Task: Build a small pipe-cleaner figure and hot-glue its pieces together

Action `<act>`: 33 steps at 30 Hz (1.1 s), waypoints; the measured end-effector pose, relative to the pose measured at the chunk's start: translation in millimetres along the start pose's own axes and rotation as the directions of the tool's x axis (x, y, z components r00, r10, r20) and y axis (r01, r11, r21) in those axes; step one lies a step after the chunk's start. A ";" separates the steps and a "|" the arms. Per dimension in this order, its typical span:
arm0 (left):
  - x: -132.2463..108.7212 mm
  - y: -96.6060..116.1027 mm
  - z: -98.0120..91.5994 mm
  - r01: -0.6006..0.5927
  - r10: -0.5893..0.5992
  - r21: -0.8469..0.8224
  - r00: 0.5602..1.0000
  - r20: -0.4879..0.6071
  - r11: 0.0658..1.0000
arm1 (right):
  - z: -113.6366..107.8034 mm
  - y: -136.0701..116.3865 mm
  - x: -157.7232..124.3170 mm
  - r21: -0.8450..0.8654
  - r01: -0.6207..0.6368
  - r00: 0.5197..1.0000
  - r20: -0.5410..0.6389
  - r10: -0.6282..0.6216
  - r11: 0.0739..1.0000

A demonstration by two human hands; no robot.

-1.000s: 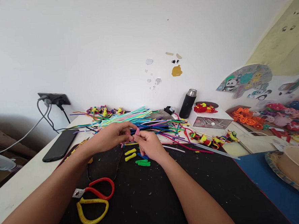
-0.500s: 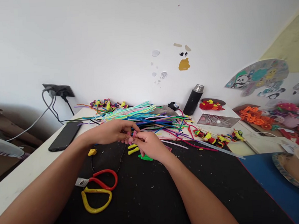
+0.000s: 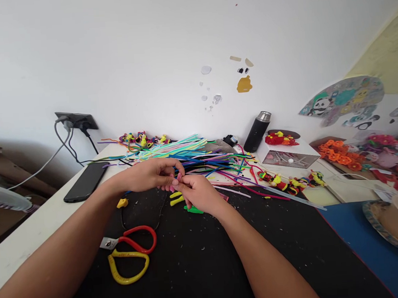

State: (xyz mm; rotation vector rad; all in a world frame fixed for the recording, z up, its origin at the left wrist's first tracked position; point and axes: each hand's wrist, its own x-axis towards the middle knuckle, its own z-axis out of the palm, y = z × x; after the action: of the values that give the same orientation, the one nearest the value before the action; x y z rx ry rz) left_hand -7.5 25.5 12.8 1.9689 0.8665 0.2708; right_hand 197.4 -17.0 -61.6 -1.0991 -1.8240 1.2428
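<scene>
A small piece of pink pipe cleaner (image 3: 178, 177) is pinched between the fingertips of my left hand (image 3: 149, 174) and my right hand (image 3: 199, 190). Most of it is covered by the fingers, so its shape is hard to make out. Just below the hands, bent yellow pipe cleaner pieces (image 3: 177, 198) and a green piece (image 3: 193, 209) lie on the black mat (image 3: 206, 265). Scissors with one red and one yellow handle (image 3: 131, 254) rest to the left, under my left forearm's side.
Behind the hands lies a heap of multicoloured pipe cleaners (image 3: 192, 154). A black phone (image 3: 86, 182) is at left, a black thermos (image 3: 257, 131) and a white box (image 3: 292, 156) at back right. Small pipe cleaner figures (image 3: 290, 183) lie at right; a yellow piece (image 3: 122, 203) sits near the scissors.
The fingers of both hands have shifted slightly around the pink pipe cleaner, and a little more of it shows. The other things lie as before; the view has tilted slightly.
</scene>
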 end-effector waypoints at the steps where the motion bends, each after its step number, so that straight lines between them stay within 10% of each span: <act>1: 0.2 -0.2 0.4 -0.002 0.002 -0.011 1.000 0.003 1.000 | 0.4 0.0 -0.1 -0.002 0.000 1.000 0.006 0.000 1.000; 16: 13.5 -1.8 8.4 -0.105 0.058 -0.132 0.946 -0.320 0.986 | -2.9 -1.7 3.0 0.157 0.036 0.983 -0.183 -0.006 0.987; 33: 19.9 -5.5 11.9 -0.143 0.027 -0.355 0.949 -0.313 0.924 | -9.0 -9.8 -0.5 -0.007 0.072 0.949 -0.308 -0.071 0.997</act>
State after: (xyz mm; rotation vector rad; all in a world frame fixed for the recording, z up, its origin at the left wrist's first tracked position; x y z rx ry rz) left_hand 10.4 32.5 -1.2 1.6293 0.8479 0.7519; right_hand 202.7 -16.0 -49.5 -1.1434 -1.6071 0.9704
